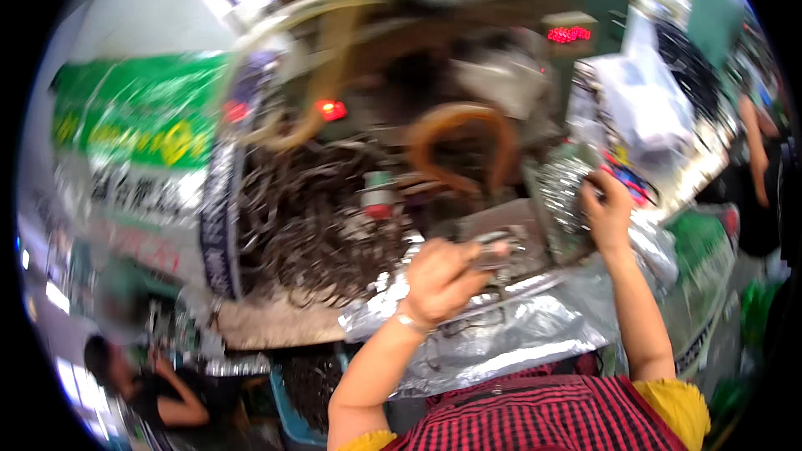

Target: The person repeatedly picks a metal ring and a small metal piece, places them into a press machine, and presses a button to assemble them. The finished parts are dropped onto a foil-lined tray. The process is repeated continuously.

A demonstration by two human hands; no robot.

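Observation:
My left hand (441,281) is over the work surface, its fingers closed at a small shiny metal piece that is too blurred to name. Beneath and beyond its fingertips is a greyish flat plate (522,221). My right hand (610,210) reaches into a heap of small shiny silvery pieces (561,188). Its thumb and fingers are curled together at the heap's right side, and what they hold, if anything, is hidden. Left of my hands lies a large pile of dark curved strips (292,217), with a small red and pale green bottle (378,196) standing among them.
A green and white printed sack (138,117) borders the strips. Ahead stand a brown curved tube (459,146) and a machine with a red display (570,34). A white plastic bag (643,104) is at right, a blue bin (292,418) below. Other people (171,397) sit nearby.

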